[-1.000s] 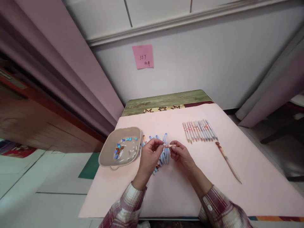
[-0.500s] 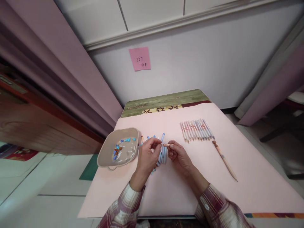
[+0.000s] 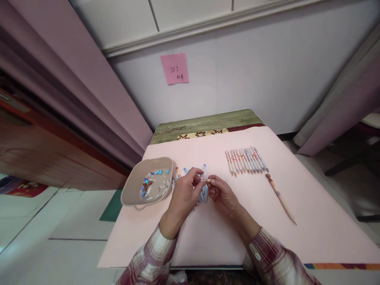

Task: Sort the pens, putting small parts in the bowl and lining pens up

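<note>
Right of the basin [image 3: 130, 190], your right hand [image 3: 225, 194] pinches a small pen part [image 3: 208, 181]; your left hand [image 3: 184, 193] meets its end, grip unclear

Homelike room: pink curtains [image 3: 97, 75], tiled floor [image 3: 74, 253], covered table [image 3: 219, 245].

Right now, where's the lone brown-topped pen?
In the head view, the brown-topped pen lies on the pink table cover, to the right of the right hand, brown end near the pen row's right end.
</note>
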{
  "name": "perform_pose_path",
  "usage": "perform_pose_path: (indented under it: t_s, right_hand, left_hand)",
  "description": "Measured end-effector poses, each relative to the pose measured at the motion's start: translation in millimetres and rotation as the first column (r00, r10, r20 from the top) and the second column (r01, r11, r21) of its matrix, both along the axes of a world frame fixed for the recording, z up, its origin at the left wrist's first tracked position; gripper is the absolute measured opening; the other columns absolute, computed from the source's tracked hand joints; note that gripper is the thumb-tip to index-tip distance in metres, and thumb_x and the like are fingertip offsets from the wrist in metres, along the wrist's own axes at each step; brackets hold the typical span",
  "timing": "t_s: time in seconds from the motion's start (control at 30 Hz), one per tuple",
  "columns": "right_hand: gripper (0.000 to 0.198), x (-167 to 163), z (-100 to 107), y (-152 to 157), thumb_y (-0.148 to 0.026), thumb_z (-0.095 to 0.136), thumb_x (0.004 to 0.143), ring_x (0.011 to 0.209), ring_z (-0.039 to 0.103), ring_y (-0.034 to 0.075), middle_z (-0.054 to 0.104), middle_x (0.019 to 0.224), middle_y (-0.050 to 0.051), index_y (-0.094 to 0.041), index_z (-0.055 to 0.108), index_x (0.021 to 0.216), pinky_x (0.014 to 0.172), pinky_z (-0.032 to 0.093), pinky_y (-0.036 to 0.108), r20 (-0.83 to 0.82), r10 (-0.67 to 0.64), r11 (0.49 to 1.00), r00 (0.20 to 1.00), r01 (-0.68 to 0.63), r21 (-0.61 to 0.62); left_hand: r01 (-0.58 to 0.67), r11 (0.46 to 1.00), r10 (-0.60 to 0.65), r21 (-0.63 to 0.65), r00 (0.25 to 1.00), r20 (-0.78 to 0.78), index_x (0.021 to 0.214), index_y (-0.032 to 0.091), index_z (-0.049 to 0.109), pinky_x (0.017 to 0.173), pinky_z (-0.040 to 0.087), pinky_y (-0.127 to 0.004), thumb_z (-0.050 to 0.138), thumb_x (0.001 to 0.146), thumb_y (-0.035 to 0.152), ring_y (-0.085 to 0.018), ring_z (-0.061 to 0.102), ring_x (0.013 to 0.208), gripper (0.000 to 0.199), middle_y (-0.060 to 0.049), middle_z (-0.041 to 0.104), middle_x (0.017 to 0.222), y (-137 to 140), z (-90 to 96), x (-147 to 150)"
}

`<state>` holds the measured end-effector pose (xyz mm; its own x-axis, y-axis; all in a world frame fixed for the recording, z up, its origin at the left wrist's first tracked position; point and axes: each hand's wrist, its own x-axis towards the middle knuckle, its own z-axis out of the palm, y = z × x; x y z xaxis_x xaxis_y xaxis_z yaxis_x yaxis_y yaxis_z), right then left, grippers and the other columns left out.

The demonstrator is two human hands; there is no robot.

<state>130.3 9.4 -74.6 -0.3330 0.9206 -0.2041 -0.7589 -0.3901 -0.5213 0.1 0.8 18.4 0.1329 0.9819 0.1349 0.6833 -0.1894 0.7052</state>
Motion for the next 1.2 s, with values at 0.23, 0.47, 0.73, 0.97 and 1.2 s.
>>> perform_pose_path:
  t_s: [0.23,0.47,0.73,0.97,1.2]
  right_hand:
    - [0.018,-2.0,-3.0,-2.6,-0.026,0.076,0.073,0.049,0.041,0.003,0.054,0.066,-0.004,-0.015,0.063,0.082,0.046,0.034,0.014,-0.050,0.138,0.990,0.989,-0.138,0.009]
    - [0.021,-7.0,-6.9,-6.9,-0.034,0.073,0.077,0.047,0.033,0.004,0.047,0.062,-0.005,-0.016,0.065,0.085,0.043,0.030,0.014,-0.027,0.151,0.988,0.988,-0.151,0.022]
    - [0.037,-6.9,-7.1,-6.6,-0.050,0.068,0.079,0.043,0.030,0.003,0.049,0.061,-0.005,-0.015,0.064,0.089,0.038,0.019,0.017,0.178,0.199,0.971,0.964,-0.219,0.096]
    - [0.036,-7.8,-10.6,-7.5,-0.047,0.072,0.075,0.037,0.036,0.003,0.054,0.054,-0.005,-0.016,0.057,0.070,0.037,0.021,0.017,0.361,0.147,0.963,0.921,-0.217,0.162]
    - [0.035,-6.8,-13.2,-6.5,-0.049,0.070,0.077,0.039,0.040,0.004,0.056,0.056,-0.005,-0.017,0.057,0.071,0.037,0.025,0.017,0.389,0.113,0.960,0.914,-0.202,0.196]
  left_hand:
    - [-0.006,1.000,0.006,-0.001,0.991,0.137,0.094,0.021,0.060,0.065,0.046,-0.025,0.063,0.081,0.023,-0.013,0.062,0.065,0.014,0.003,0.066,0.070,-3.6,0.7,-1.5]
    - [-0.067,0.994,0.101,-0.087,0.878,0.468,0.087,0.018,0.063,0.069,0.048,-0.025,0.068,0.076,0.025,-0.013,0.062,0.071,0.014,-0.001,0.066,0.079,-12.2,-29.5,1.7]
    - [-0.097,0.959,0.270,-0.266,0.598,0.755,0.082,0.015,0.060,0.079,0.050,-0.031,0.073,0.072,0.030,-0.016,0.067,0.073,0.022,-0.004,0.072,0.075,-11.0,-34.0,-12.7]
    - [-0.168,0.935,0.351,-0.312,0.555,0.754,0.079,0.015,0.059,0.073,0.051,-0.028,0.076,0.068,0.029,-0.014,0.067,0.071,0.025,-0.003,0.072,0.075,-15.4,-32.8,-14.1]
    - [-0.194,0.954,0.300,-0.229,0.553,0.777,0.082,0.016,0.057,0.073,0.051,-0.029,0.074,0.072,0.029,-0.017,0.069,0.070,0.024,-0.003,0.072,0.072,-19.0,-25.0,-26.8]
